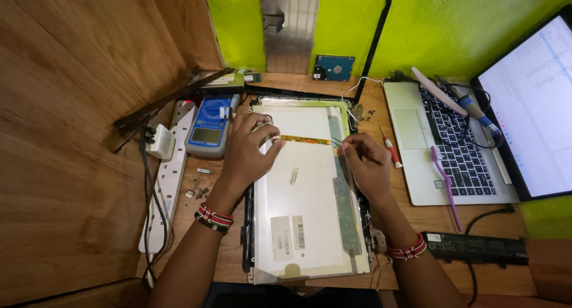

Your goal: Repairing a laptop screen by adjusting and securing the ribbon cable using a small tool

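Observation:
A bare laptop display panel [304,207] lies face down on the wooden desk, its white back up. Across its upper part runs a thin yellow-green circuit strip [305,140]. My left hand [247,153] rests on the panel's top left, thumb and fingers pinching the strip's left end. My right hand [366,165] sits at the panel's right edge and holds thin black tweezers [342,144], their tips at the strip's right end. Both wrists wear beaded bracelets.
A blue multimeter [210,129] and a white power strip [170,177] lie to the left. To the right are a red-handled screwdriver [391,148], an open laptop [453,147] with a purple toothbrush [444,183], and a black battery [476,247]. A hard drive [333,68] leans against the green wall.

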